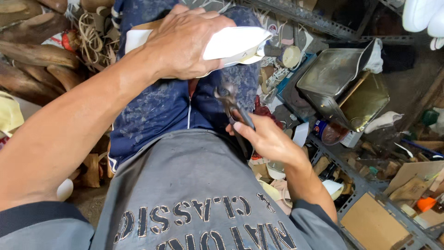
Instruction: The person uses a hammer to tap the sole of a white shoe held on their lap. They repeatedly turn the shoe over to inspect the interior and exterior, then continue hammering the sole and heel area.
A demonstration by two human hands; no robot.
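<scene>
My left hand clamps the white shoe, toe pointing right; my right hand grips pincers aimed up-left.

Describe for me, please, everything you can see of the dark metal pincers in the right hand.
The pincers are dark, worn-looking metal, with a rounded head of two curved jaws at the top and long handles running down into the right hand. That hand's fingers wrap the handles, hiding their lower ends. The tool points up and away from the person, its head just below the white shoe piece pressed on the lap by the left hand; contact is unclear.
</scene>
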